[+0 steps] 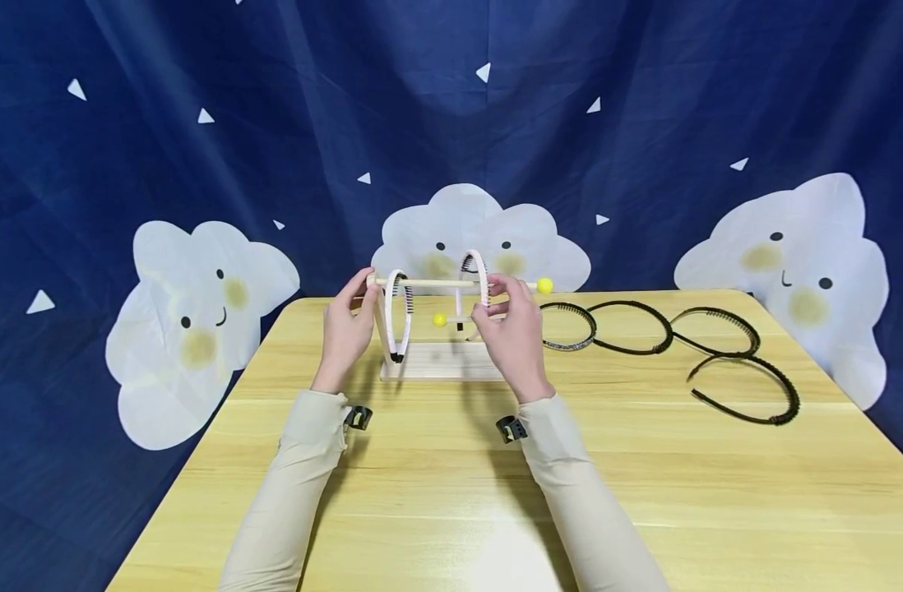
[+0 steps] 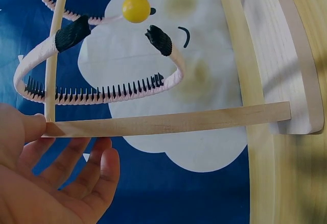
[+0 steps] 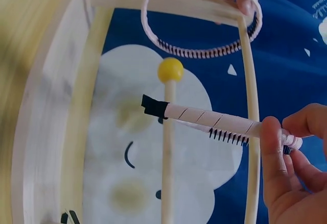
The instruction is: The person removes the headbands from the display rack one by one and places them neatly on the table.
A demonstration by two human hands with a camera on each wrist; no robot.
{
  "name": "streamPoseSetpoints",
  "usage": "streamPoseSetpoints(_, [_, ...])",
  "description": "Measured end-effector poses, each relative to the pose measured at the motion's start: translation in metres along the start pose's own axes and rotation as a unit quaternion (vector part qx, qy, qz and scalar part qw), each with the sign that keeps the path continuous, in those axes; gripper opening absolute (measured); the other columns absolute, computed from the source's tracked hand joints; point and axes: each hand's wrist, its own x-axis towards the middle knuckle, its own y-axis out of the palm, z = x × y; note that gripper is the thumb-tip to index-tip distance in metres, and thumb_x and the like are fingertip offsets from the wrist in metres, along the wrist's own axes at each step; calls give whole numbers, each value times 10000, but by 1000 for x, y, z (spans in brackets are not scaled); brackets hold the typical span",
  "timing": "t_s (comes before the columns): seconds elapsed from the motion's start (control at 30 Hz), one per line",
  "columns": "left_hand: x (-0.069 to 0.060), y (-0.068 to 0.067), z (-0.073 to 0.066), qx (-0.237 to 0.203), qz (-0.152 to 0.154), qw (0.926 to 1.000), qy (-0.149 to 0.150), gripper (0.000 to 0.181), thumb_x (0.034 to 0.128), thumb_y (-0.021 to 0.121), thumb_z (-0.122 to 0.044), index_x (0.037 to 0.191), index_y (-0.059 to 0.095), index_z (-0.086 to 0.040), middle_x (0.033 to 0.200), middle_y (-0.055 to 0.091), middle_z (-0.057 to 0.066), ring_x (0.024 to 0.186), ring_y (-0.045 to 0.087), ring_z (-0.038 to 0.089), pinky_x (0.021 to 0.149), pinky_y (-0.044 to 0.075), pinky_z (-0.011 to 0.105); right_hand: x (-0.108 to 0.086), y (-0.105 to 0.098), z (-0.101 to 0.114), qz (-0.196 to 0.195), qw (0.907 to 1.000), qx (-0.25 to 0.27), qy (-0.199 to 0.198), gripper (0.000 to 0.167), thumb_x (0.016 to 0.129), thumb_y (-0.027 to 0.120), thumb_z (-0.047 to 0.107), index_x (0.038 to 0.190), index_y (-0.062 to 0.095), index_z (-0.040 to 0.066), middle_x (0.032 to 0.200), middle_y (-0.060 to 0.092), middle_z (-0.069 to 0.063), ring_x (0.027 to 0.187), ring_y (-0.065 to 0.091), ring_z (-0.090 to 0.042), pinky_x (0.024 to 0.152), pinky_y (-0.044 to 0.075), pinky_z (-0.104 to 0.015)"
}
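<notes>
A wooden stand has a flat base (image 1: 444, 370), an upright post (image 2: 168, 123) and two rods with yellow balls on their ends. At the post's top corner, my left hand (image 1: 345, 333) pinches the wood where the upper rod (image 1: 437, 284) meets it. One pale pink toothed headband (image 2: 107, 99) hangs on that rod close to the left hand. Farther right along the rod, my right hand (image 1: 516, 333) grips a second pale pink headband (image 3: 204, 118) at its top between thumb and fingers. Its black-tipped ends point away from the hand.
Several black headbands lie at the table's right, among them a glittery one (image 1: 568, 345) and a zigzag-edged one (image 1: 788, 395). The lower rod's yellow ball (image 1: 440, 319) faces left, beneath the upper rod. A blue curtain (image 1: 451, 123) with white clouds hangs behind the wooden table (image 1: 422, 493).
</notes>
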Motion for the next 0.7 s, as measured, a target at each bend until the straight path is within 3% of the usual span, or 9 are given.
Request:
streamPoseSetpoints(0.37, [0,1,1,-79,-3,10000,14,398,1070,556,-215,1442,584,-75,1292,668,191,1176,615,315,1024,488,453,7,-22,-6,-408,9988,-115,253,472,854,636,-9,1322,595,39,1061,613,-104,840,717,-233,640,592,-259])
streamPoseSetpoints(0.7, [0,1,0,55,-38,10000,-26,384,1069,562,-237,1438,601,-139,1262,685,177,1131,650,343,976,520,462,8,-41,-9,-530,9965,121,642,554,859,618,1,1405,530,38,1070,570,-100,810,706,-246,587,590,-245])
